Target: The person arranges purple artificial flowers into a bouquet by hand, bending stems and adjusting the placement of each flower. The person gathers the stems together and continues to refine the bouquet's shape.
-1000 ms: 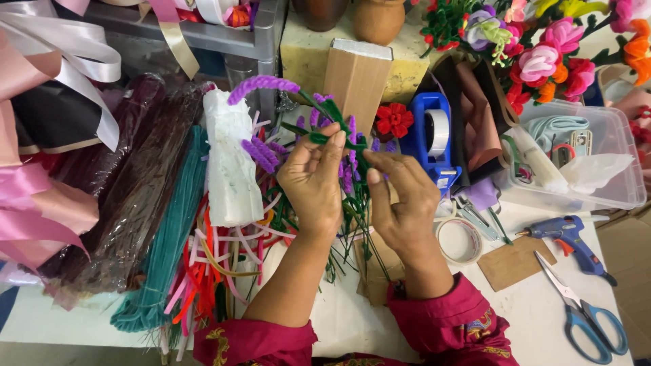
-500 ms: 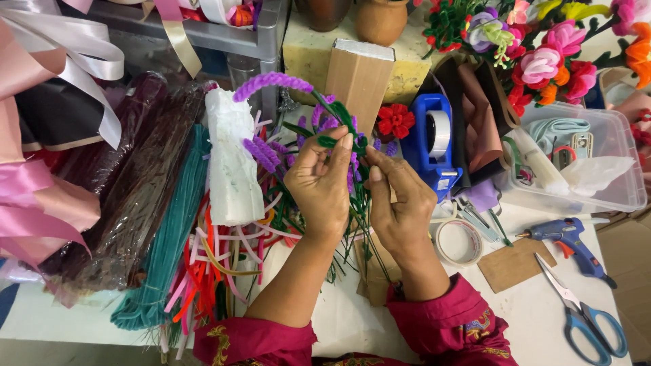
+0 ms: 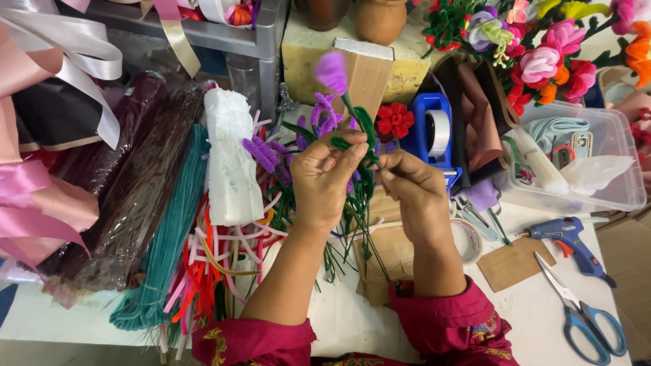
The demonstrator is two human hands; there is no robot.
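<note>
Purple chenille tops the flower stem [image 3: 352,112] I am watching: a fuzzy bud at the far end, a green wrapped stalk running down toward me between the two hands. My view looks straight down on them. The left hand [image 3: 327,177] has thumb and fingertips pinched together on a green leaf-like piece at the stalk, knuckles turned up toward the camera. The right hand [image 3: 415,191] sits just beside it, fingers curled and closed on the same stalk a little lower — the two hands nearly touch at the fingertips. Thin green wires [image 3: 352,251] trail down below both wrists onto a scrap of brown cardboard [image 3: 380,261].

Just beyond the left hand stand several more purple chenille sprigs [image 3: 268,157], and to its left lies a white wrapped bundle [image 3: 230,159] over a heap of red, pink and orange pipe cleaners [image 3: 210,261]. Farther left lies a teal bundle [image 3: 166,247].

Beyond the right hand sits a small red flower [image 3: 395,120] and a blue tape dispenser [image 3: 434,135]. To the right of that hand, near the wrist, lies a roll of clear tape [image 3: 466,240], then a blue glue gun [image 3: 566,238] and, closer to me, blue-handled scissors [image 3: 586,312] — well apart from the fingers. A clear plastic box [image 3: 597,196] stands farther out on that side.
</note>
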